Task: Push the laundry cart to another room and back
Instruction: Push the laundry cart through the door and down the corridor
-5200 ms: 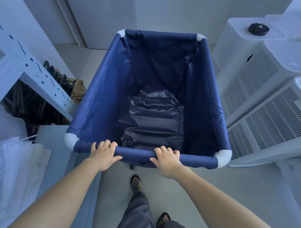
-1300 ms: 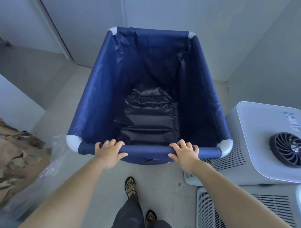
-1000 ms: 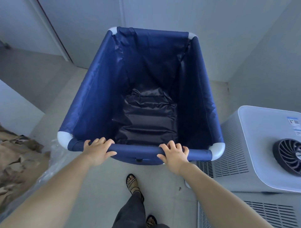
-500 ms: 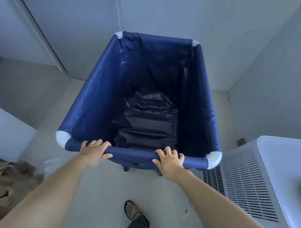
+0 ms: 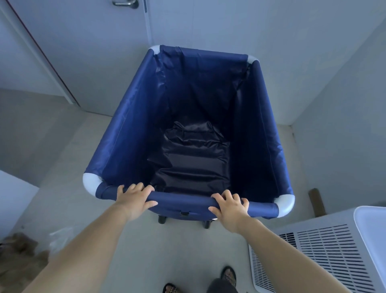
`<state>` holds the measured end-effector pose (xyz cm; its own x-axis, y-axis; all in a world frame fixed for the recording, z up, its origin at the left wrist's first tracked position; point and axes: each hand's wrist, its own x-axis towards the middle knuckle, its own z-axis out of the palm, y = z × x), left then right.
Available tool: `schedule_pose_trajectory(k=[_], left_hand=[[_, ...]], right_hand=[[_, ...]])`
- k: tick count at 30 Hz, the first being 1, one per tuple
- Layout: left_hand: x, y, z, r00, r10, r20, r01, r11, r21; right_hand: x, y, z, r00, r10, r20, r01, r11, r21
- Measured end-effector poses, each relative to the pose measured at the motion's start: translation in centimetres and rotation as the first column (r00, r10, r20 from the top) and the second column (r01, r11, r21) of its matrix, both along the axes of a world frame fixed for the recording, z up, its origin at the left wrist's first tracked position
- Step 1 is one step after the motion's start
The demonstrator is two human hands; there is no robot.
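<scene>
The laundry cart (image 5: 125, 133) is a deep navy fabric bin with white corner caps, standing on small black wheels right in front of me. Only a dark crumpled liner lies on its bottom. My left hand (image 5: 133, 198) grips the near rim bar towards its left end, fingers curled over the top. My right hand (image 5: 228, 207) grips the same bar towards the right end. Both arms reach forward from the bottom of the view.
A closed white door (image 5: 83, 52) with a handle (image 5: 125, 2) stands just beyond the cart's far edge. White walls close the right corner. A white vented appliance (image 5: 317, 251) sits at lower right. Crumpled brown paper and plastic (image 5: 23, 248) lie at lower left.
The cart has rolled forward towards the door and corner. The white appliances have slid back to the lower right, and the paper pile has dropped to the lower left. Both hands keep their grip.
</scene>
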<state>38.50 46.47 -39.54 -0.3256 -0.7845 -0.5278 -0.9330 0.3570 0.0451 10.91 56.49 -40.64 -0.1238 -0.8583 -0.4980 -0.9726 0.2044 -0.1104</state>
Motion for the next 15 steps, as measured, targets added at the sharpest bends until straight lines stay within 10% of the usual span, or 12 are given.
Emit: schedule_pose_trajectory(k=[15], left_hand=[[-5.7,-7.4,-0.1,0.997,0.052,0.057,-0.049,0.997,-0.052]], right_hand=[[-5.9,-9.0,-0.2,0.998,0.066,0.01,-0.066,0.998,0.011]])
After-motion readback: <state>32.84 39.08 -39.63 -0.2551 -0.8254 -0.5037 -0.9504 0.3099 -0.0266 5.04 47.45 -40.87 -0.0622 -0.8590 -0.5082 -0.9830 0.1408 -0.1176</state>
